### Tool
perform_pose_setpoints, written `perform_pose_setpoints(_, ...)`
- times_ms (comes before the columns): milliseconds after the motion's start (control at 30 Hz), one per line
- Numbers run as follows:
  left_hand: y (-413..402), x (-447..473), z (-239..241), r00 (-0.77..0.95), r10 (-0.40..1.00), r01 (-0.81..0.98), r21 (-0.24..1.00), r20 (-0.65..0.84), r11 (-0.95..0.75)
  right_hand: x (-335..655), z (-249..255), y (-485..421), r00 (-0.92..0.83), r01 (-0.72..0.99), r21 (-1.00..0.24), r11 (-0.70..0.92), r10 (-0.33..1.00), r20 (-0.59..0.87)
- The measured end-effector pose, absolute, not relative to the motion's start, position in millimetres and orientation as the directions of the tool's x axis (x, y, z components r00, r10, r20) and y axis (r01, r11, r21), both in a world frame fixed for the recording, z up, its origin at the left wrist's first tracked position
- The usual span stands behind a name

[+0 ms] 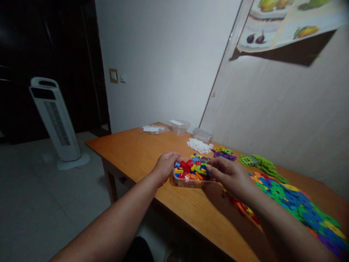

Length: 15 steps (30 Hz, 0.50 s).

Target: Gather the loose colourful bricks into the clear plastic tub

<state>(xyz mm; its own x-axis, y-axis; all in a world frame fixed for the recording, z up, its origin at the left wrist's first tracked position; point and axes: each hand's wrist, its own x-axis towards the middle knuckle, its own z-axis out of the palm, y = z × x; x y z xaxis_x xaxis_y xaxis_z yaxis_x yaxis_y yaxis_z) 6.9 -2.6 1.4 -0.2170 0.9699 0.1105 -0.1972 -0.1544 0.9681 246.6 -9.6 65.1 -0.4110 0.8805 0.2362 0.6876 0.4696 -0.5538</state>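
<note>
A clear plastic container (188, 183) full of small toy building bricks (190, 169) in red, yellow, orange, green and blue is on the wooden table near its front edge. My left hand (165, 168) grips the container's left end, thumb along the rim. My right hand (227, 173) is closed at the right end, with thumb and index finger by the rim and over the bricks; its other fingers are partly hidden. Just behind the container lies a small group of colourful flat pieces (200, 157). Red and yellow pieces (242, 208) show partly beneath my right forearm.
Green, blue and yellow disc-shaped pieces (297, 203) spread over the table's right side. Farther back lie green lattice pieces (261, 163), purple pieces (225, 155) and white lattice pieces (200, 145). Clear containers (202, 135) and a plastic bag (154, 129) sit near the wall. A tower fan (56, 120) stands left.
</note>
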Motion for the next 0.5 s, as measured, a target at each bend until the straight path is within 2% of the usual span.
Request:
perform_pose_setpoints(133,-2.1,6.5,2.6,-0.220,0.969,-0.180,0.972,0.108,-0.149,267.0,69.9,-6.9,-0.343,0.700,-0.564,0.437,0.899,0.271)
perform_pose_setpoints(233,-1.4,6.4,1.7,-0.219,0.969,-0.170,0.973,0.117,-0.156,300.5,68.3,-3.8,-0.303,0.804,-0.462,0.375,0.926,0.226)
perform_pose_setpoints(367,0.1,6.4,-0.8,-0.208,0.970,-0.179,0.970,0.128,-0.166,335.8,55.0,-3.8,-0.295,0.888,-0.354,0.293,0.954,0.050)
perform_pose_setpoints(500,1.1,6.0,-2.1,-0.205,0.971,-0.188,0.969,0.120,-0.160,337.7,41.5,-11.9,-0.304,0.882,-0.414,0.223,0.942,-0.142)
